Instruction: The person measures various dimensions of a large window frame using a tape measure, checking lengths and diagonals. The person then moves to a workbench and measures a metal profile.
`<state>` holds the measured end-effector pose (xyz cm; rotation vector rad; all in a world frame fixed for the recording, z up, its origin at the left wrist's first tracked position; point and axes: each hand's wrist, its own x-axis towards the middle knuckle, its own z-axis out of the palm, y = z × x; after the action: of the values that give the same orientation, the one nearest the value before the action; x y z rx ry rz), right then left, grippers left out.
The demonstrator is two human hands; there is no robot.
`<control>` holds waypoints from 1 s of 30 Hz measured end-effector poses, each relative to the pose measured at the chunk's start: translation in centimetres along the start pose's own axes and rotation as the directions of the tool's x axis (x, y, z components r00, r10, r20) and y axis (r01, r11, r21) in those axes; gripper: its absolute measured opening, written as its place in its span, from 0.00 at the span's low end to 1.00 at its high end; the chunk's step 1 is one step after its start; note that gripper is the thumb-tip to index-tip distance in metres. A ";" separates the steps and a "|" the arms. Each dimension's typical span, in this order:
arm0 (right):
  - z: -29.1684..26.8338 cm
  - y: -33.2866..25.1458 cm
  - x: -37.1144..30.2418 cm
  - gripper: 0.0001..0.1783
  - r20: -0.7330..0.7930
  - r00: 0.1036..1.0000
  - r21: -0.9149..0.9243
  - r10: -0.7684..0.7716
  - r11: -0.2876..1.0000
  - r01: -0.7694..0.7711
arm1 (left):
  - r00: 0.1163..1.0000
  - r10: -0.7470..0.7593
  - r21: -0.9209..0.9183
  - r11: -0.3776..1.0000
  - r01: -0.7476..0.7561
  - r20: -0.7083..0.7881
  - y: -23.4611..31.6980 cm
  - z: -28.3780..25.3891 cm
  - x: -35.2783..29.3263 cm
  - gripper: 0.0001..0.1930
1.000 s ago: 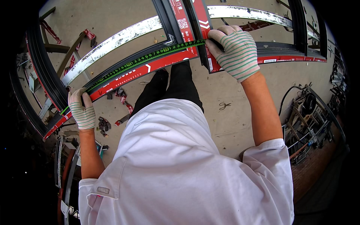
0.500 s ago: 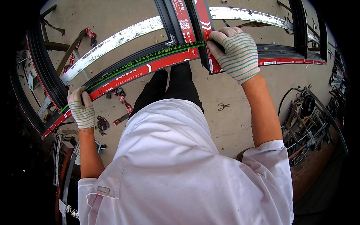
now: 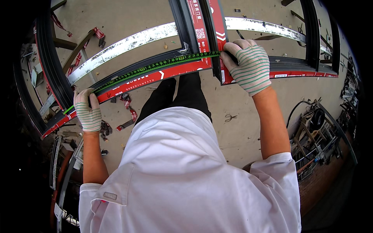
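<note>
A green tape measure blade (image 3: 155, 65) with dark markings lies stretched along the near rail of a dark metal window or door frame (image 3: 180, 23). Red printed film (image 3: 143, 79) covers the rail's near face. My left hand (image 3: 88, 110), in a white knit glove with green stripes, pinches the blade near the frame's left corner; a short green length shows beyond it. At the upright divider, my right hand (image 3: 248, 66), gloved alike, is closed at the blade's other end. Something dark shows between its thumb and fingers, mostly hidden by the glove.
A scuffed pale metal bar (image 3: 128, 44) runs beneath the frame. Scissors (image 3: 230, 117) and red-and-black scraps (image 3: 127, 110) lie on the floor. Metal offcuts (image 3: 316, 130) are piled at right. Long profiles (image 3: 64, 174) stand at left.
The frame sits slightly lower and its divider farther right in view, as the view has shifted. Both hands keep nearly the same places along the rail, still at the tape.
</note>
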<state>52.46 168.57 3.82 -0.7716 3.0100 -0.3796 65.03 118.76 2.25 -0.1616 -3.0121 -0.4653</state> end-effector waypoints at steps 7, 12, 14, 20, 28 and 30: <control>-0.1 0.1 -0.1 0.11 -0.011 1.000 0.008 -0.008 1.000 0.008 | 1.000 -0.001 0.007 1.000 0.001 0.010 0.0 -0.1 0.1 0.08; 0.0 0.2 0.0 0.10 -0.025 0.999 0.020 -0.020 1.000 0.020 | 1.000 -0.002 0.011 1.000 0.002 0.002 -0.1 0.0 0.1 0.08; -0.3 -0.2 0.1 0.10 -0.006 1.000 0.033 0.009 0.999 -0.009 | 1.000 -0.006 0.000 1.000 0.006 -0.008 -0.1 0.0 0.1 0.07; -0.6 -0.2 0.0 0.11 0.016 1.000 0.009 0.018 1.000 -0.018 | 1.000 -0.003 -0.015 1.000 0.003 -0.013 -0.3 0.1 0.0 0.08; -0.6 -0.5 0.0 0.10 0.057 0.997 -0.034 0.046 0.998 -0.044 | 1.000 -0.005 -0.022 1.000 0.005 -0.020 -0.6 0.3 -0.3 0.08; -0.1 -0.2 -0.1 0.10 0.008 1.000 -0.035 0.016 0.999 -0.015 | 1.000 -0.008 -0.028 1.000 0.008 -0.016 -0.6 0.3 -0.2 0.08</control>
<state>52.65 168.52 3.99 -0.7497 3.0210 -0.3231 65.17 118.23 1.77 -0.1473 -2.9927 -0.5073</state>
